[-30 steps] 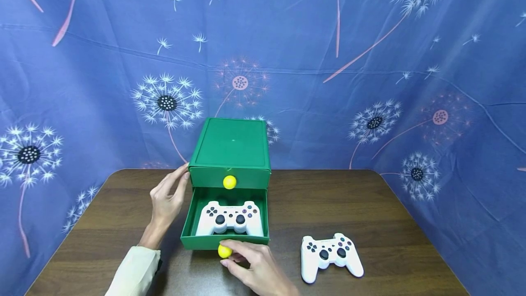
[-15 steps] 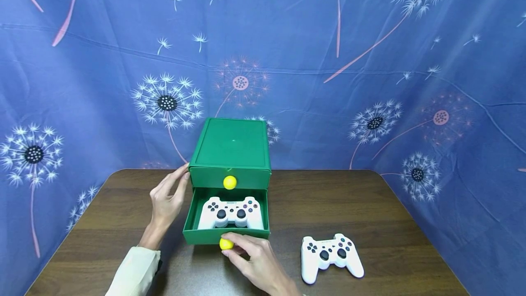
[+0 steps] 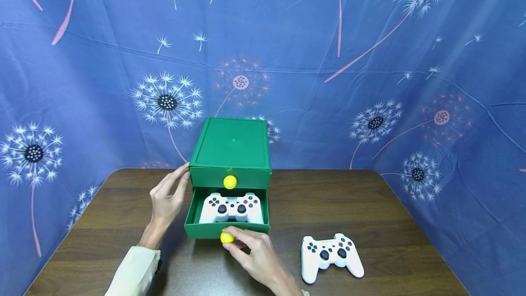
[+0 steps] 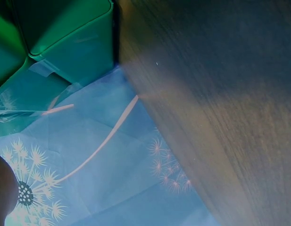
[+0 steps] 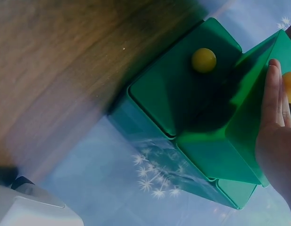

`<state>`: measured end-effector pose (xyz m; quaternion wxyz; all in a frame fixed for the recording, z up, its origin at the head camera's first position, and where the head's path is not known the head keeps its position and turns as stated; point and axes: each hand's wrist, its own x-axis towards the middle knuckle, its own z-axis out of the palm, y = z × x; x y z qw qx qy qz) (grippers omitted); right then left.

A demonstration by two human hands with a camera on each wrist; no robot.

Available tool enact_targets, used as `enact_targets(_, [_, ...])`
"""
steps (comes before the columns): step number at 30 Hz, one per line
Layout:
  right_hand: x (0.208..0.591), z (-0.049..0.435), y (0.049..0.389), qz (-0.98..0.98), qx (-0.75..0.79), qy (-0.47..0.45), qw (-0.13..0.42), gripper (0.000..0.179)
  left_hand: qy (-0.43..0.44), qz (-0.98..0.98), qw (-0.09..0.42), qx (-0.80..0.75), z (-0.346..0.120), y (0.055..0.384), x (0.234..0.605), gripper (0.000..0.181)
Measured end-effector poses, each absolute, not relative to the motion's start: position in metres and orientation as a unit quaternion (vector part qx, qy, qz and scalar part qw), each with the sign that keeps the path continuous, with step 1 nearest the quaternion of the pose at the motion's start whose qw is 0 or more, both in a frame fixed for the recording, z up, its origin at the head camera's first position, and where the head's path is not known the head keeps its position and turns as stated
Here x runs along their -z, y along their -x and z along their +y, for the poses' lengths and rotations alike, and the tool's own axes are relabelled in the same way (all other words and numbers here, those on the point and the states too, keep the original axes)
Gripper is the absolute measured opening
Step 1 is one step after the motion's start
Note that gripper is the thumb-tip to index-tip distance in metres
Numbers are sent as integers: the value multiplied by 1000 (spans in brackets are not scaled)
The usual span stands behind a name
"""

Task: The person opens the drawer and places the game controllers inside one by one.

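Observation:
A green two-drawer box (image 3: pixel 232 143) stands on the table, its upper drawer closed behind a yellow knob (image 3: pixel 230 182). The lower drawer (image 3: pixel 197 230) is pulled partway out, and a white game controller (image 3: pixel 232 208) lies inside it, sticks facing up. My right hand (image 3: pixel 259 252) pinches the lower drawer's yellow knob (image 3: pixel 227 237) between thumb and fingers. With nearly straight fingers, my left hand (image 3: pixel 166 200) touches the box's left side near its top front edge. The right wrist view shows the drawer's knob (image 5: pixel 290 87) partly hidden by fingers.
A second white game controller (image 3: pixel 332 257) lies on the wooden table (image 3: pixel 349 204) to the right of my right hand. Behind the table hangs a blue cloth (image 3: pixel 304 104) with dandelion prints, close to the back of the box.
My right hand and the lower drawer have moved inward, toward the box, carrying the controller deeper with them. My left hand and the second controller have stayed put.

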<state>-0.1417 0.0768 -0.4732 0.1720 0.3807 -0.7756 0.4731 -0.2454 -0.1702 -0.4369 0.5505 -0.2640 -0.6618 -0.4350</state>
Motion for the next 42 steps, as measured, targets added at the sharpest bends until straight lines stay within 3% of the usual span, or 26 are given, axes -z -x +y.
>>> enact_targets(19, [470, 74, 151, -762, -509, -367, 158, 28, 266, -663, 547, 436, -177, 252, 448, 26])
enact_targets(42, [474, 71, 168, -760, -523, -348, 165, 26, 259, -667, 548, 432, -171, 248, 440, 44])
